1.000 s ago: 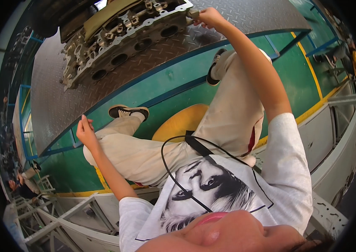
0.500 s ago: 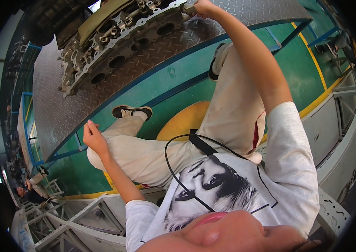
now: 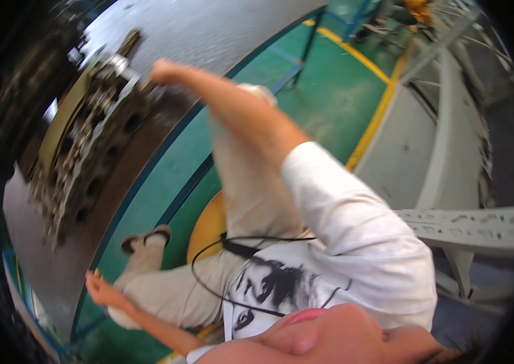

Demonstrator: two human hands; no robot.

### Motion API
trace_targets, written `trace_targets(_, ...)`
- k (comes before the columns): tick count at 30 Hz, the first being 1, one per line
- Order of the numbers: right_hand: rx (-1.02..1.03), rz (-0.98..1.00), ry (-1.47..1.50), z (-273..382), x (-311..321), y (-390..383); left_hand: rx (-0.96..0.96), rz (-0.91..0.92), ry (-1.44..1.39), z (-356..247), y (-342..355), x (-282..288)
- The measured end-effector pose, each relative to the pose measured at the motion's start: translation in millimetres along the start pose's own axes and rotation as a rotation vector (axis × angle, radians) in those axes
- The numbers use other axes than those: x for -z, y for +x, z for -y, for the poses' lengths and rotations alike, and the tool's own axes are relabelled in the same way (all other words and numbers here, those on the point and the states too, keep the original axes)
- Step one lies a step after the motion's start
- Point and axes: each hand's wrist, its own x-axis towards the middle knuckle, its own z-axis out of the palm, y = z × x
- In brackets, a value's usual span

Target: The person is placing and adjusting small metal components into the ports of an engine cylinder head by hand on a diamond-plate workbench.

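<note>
A metal engine cylinder head (image 3: pixel 100 159), with a row of dark round ports along its side, lies on the tread-plate bench top (image 3: pixel 175 30). My right hand (image 3: pixel 163 73) is at the far end of the cylinder head, its fingers curled in. Motion blur hides what they grip, and whether they touch the metal cannot be told. By the bench's front edge, over my left knee, my left hand (image 3: pixel 103 291) is closed with fingertips together. A tiny yellowish spot shows at the fingertips, too small to name.
A blue frame bar (image 3: pixel 147 176) edges the bench. Beneath me is a round yellow stool seat (image 3: pixel 204 225). A black cable (image 3: pixel 194 267) loops over my lap. Grey metal racks (image 3: pixel 469 227) stand at the right, and a yellow line (image 3: pixel 369 142) crosses the green floor.
My view has swung to the right, so the bench and cylinder head sit farther left and look tilted more steeply. The picture is blurrier. My right hand stays near the head's end.
</note>
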Motion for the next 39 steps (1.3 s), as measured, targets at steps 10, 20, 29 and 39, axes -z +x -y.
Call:
trace_targets(10, 0.118, -0.119, -0.185, 15.8, -19.0, -18.6, -0.009, -0.063, 0.089, -31.4, -6.7, 4.2)
trace_targets(20, 0.068, 0.073, 0.237, 5.6, -14.3, -6.6, 0.608, 0.175, -0.901, -62.4, -3.0, 15.3)
trace_targets(29, 0.283, -0.158, -0.024, -10.3, -8.7, -31.4, 0.528, 0.200, -0.892, -46.8, 0.7, 5.7)
trace_targets(39, 0.169, -0.428, 0.203, 13.4, -24.9, -61.9, 0.438, 0.173, -0.696, -39.7, -0.6, 1.5)
